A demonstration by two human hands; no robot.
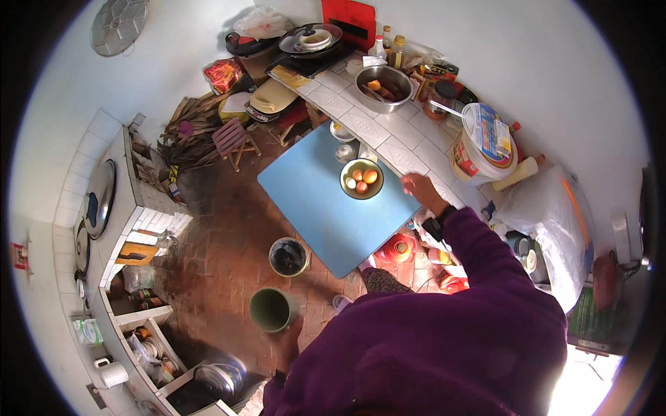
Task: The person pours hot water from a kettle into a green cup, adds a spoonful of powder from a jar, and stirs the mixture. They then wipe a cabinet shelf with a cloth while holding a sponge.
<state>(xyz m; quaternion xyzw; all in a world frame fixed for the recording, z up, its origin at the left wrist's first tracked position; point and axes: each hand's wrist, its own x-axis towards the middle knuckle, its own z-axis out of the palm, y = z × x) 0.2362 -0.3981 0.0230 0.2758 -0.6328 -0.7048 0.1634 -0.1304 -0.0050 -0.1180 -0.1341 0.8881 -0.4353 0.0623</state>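
My left hand (289, 335), somewhat blurred, grips the near side of an empty green bucket (270, 310) above the brick floor. My right hand (416, 188) is by the tiled counter's edge, above the right corner of a blue tabletop (307, 192). Its fingers are curled; whether they hold or touch anything is unclear. On the tabletop, left of that hand, stands a dark-rimmed bowl (361, 193) with several eggs (370, 176). Close by are a clear plastic-like lump (345, 153) and a small bowl (342, 132). A second bucket (289, 257) with dark contents stands on the floor.
On the tiled counter (364, 122) are a steel bowl (384, 88), bottles, jars and a lidded white tub (484, 143). A folding stool (234, 138) and firewood (190, 130) are at the back left. A red container (399, 248) stands near my feet. Open cabinets line the left side.
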